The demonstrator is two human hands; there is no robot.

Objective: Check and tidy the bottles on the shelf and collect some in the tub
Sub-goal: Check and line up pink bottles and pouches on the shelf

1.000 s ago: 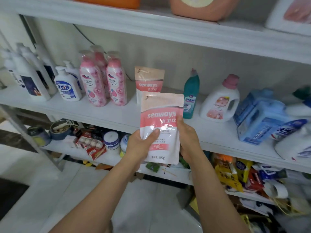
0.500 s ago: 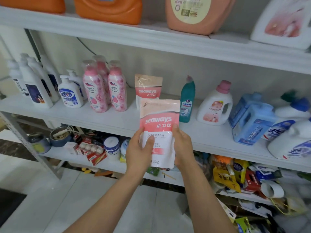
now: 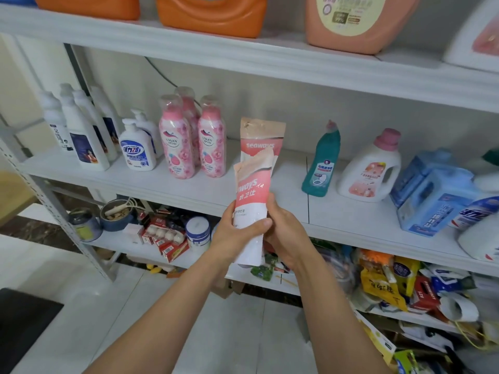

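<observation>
The white metal shelving unit fills the wall, and its boards are stocked by kind, which is likely why like stands with like. On the top board sit the bulky orange plastic detergent jugs, heavy stock parked above easy reach. At the right end of the middle board, the blue handled jugs crowd together, some tipped, a spot that looks due for tidying. Beside them stands a white jug with a pink cap, upright, label forward. Toward the left end, three pink floral bottles stand close together, faces outward. Between the two groups, a slim teal toilet-cleaner bottle leans slightly, and a pink-and-beige refill pouch stands near the back of the board.

Just in front of that board's front edge, a matching pink-and-white soft pouch is held upright and turned partly edge-on, I would guess for a look at its side or back. The left hand wraps its lower half, thumb across the front; the right hand curls round the other side, steadying the floppy pack. No tub is in view.
</observation>
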